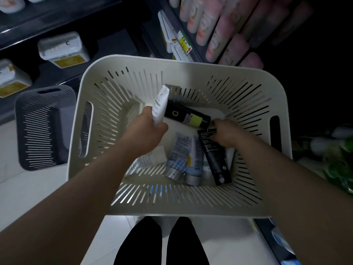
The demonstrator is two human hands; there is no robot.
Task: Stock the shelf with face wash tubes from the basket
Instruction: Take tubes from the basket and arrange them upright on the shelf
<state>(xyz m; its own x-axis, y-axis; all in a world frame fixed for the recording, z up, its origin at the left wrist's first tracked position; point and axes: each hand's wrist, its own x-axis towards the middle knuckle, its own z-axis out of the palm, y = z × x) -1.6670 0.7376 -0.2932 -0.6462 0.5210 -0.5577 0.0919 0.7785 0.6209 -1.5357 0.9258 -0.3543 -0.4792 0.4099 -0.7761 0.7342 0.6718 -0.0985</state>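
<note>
A cream slatted basket (91,81) stands in front of me and both my hands reach into it. My left hand (150,127) grips a white face wash tube (160,104), its crimped end pointing up and away. My right hand (225,136) pinches the top of a long black tube (215,159) that still lies on the basket floor. A black tube with a yellow-green label (187,116) lies across the far side of the floor. Pale blue and white tubes (179,155) lie between my arms.
A grey slatted basket (44,127) sits on the white floor to the left. Dark shelves hold white tubs (63,48) at upper left and pink tubes (215,27) at upper right. Green packages (338,159) lie at the right edge. My legs show below.
</note>
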